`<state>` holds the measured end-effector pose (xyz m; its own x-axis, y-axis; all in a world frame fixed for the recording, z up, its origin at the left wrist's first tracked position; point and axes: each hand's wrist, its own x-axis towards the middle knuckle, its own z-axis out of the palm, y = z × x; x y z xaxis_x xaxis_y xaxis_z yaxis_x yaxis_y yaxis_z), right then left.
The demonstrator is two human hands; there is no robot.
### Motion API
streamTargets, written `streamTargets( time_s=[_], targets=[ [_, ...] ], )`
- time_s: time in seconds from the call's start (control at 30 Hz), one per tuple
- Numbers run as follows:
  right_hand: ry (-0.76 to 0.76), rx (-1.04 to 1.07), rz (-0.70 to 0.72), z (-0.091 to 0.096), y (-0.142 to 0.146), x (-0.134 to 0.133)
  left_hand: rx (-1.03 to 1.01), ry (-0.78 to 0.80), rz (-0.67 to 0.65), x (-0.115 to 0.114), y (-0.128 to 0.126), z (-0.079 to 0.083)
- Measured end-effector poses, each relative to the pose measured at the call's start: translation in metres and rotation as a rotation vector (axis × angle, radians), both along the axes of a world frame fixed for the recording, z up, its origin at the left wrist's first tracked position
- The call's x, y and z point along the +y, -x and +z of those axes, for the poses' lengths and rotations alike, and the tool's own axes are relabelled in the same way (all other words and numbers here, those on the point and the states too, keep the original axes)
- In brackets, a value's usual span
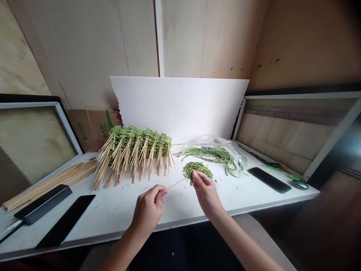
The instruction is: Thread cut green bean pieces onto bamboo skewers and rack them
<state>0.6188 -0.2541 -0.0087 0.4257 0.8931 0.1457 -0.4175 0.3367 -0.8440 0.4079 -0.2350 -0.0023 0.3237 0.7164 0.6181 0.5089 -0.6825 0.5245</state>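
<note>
Left hand (149, 205) closed tight on a thin bamboo skewer (177, 183), slanting up toward the pile of cut green beans (195, 166)! Right hand (205, 190) in front of that pile, fingertips pinched together at the skewer's far end; whether they grip a bean piece, I can't tell. Left of the pile, stacked bean skewers (132, 141); behind it, rightward, long green beans (197, 152) partly under a clear plastic bag (225, 143).

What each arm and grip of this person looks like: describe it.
The left grip and right grip are bare, ungloved hands, with no visible rings. The left forearm and right forearm are uncovered: no sleeve, watch or bracelet shows.
</note>
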Motion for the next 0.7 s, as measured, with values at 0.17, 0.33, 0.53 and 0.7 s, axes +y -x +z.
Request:
streamTargets(
  time_s=[0.17, 0.33, 0.53, 0.7],
  targets=[
    [-0.006, -0.071, 0.023, 0.002, -0.014, 0.003, -0.03, 0.059, -0.001, 0.007, 0.004, 0.003],
    [0.027, -0.204, 0.071, 0.003, -0.022, 0.003, -0.06, 0.094, -0.009, 0.009, 0.005, 0.001],
    [-0.052, -0.299, 0.087, 0.006, -0.031, 0.004, -0.064, 0.119, -0.017, 0.011, 0.005, -0.001],
    [-0.052, -0.178, 0.078, 0.017, -0.039, 0.003, -0.051, 0.13, -0.012, 0.015, 0.008, -0.004]
  ],
)
